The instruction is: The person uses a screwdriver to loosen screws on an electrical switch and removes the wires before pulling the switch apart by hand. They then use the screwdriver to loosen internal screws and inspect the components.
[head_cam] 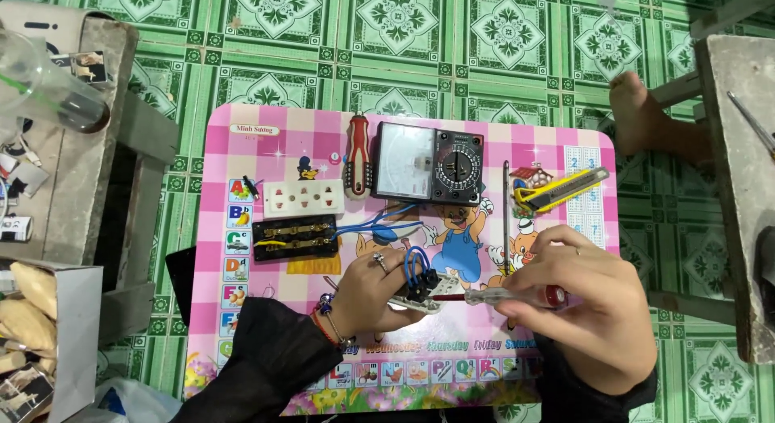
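1. Everything sits on a pink kids' table [242,326]. Far left on it there's a white socket strip [304,198], with a black terminal block [295,239] just below.
2. Left hand [367,298] is curled tight round a small white switch [420,298] near the table's front edge, blue wires [414,265] looping out the top.
3. A multimeter [430,173] sits at the table's back edge, red-handled screwdriver [357,166] beside it.
4. Right hand [585,306] grips a clear tester screwdriver [504,295], tip touching the switch.
5. Yellow box cutter [561,189] toward the table's back right.
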